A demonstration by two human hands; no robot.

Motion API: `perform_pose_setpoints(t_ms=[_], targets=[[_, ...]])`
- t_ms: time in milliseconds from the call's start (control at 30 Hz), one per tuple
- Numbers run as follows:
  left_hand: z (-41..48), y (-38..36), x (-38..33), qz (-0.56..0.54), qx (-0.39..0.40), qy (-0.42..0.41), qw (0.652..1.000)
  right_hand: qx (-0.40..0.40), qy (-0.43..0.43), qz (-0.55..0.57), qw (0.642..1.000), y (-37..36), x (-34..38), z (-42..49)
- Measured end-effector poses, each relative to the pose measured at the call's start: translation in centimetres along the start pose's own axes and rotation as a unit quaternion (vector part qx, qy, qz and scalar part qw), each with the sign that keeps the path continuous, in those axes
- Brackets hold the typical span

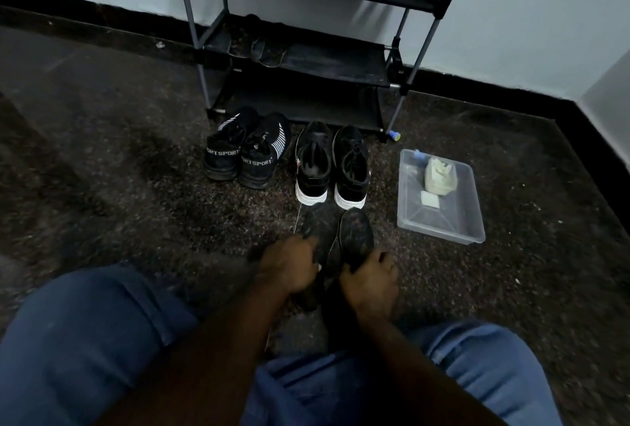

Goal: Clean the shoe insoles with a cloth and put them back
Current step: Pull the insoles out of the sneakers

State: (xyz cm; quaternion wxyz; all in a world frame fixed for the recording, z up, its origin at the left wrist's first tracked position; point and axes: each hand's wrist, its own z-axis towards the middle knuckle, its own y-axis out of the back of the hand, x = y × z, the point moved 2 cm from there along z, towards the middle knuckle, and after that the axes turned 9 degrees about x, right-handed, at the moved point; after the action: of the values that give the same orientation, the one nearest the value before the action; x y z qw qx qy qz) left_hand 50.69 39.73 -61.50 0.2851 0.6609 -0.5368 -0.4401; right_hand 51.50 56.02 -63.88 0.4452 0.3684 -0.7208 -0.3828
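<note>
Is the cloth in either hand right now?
No, the pale cloth lies in the clear plastic tub, while the left hand and right hand each grip one of the dark insoles.

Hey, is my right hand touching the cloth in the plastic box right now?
Apart. The head view shows the cloth lying in the clear box, with floor between it and the right hand, which grips an insole.

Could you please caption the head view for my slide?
Left hand holds one dark insole, right hand a second insole, before white-soled shoes and a clear bin.
</note>
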Motion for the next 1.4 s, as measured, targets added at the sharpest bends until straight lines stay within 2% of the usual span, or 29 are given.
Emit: perform_pose_setpoints(t_ms=[100, 200, 367, 467, 533, 633, 733, 867, 933, 1000, 1067, 1167, 1233, 1400], targets=[[1.4, 3.0, 1.0, -0.026, -0.072, 0.021, 0.997, 0.011, 0.082, 0.023, 0.996, 0.8, 2.9, 2.3], [3.4, 7.3, 2.9, -0.066, -0.163, 0.048, 0.983, -0.016, 0.178, 0.061, 0.982, 2.1, 7.6, 5.1], [7.1, 16.1, 6.4, -0.12, -0.257, 0.074, 0.956, -0.062, 0.264, 0.172, 0.947, 4.7, 17.4, 8.7], [9.9, 19.7, 8.8, -0.142, -0.282, 0.075, 0.946, -0.05, 0.281, 0.204, 0.937, 5.7, 22.7, 10.7], [12.1, 21.6, 10.5, -0.203, -0.274, 0.077, 0.937, -0.023, 0.292, 0.211, 0.933, 6.0, 25.8, 12.4], [15.2, 23.5, 13.4, -0.332, -0.236, 0.086, 0.909, 0.036, 0.287, 0.223, 0.931, 6.1, 29.3, 15.1], [18.0, 24.4, 15.4, -0.467, -0.211, 0.072, 0.856, 0.073, 0.259, 0.233, 0.935, 6.2, 32.2, 18.2], [19.8, 26.5, 15.9, -0.546, -0.228, 0.042, 0.805, 0.116, 0.223, 0.287, 0.925, 6.4, 35.6, 21.4], [20.8, 27.6, 16.8, -0.557, -0.224, 0.045, 0.798, 0.133, 0.22, 0.33, 0.908, 5.2, 37.2, 24.7], [21.7, 28.6, 17.5, -0.538, -0.217, 0.038, 0.814, 0.164, 0.23, 0.354, 0.892, 3.3, 38.8, 29.0], [22.1, 29.2, 18.0, -0.537, -0.198, 0.035, 0.82, 0.185, 0.232, 0.342, 0.892, 3.5, 39.6, 29.4], [21.7, 29.2, 17.9, -0.602, -0.163, 0.052, 0.78, 0.215, 0.231, 0.318, 0.894, 6.0, 39.8, 25.7], [21.4, 29.0, 18.0, -0.646, -0.174, 0.042, 0.742, 0.217, 0.234, 0.352, 0.88, 6.2, 39.5, 25.5], [19.6, 27.5, 18.2, -0.695, -0.315, 0.052, 0.644, 0.132, 0.161, 0.519, 0.829, 4.6, 37.2, 22.8]])
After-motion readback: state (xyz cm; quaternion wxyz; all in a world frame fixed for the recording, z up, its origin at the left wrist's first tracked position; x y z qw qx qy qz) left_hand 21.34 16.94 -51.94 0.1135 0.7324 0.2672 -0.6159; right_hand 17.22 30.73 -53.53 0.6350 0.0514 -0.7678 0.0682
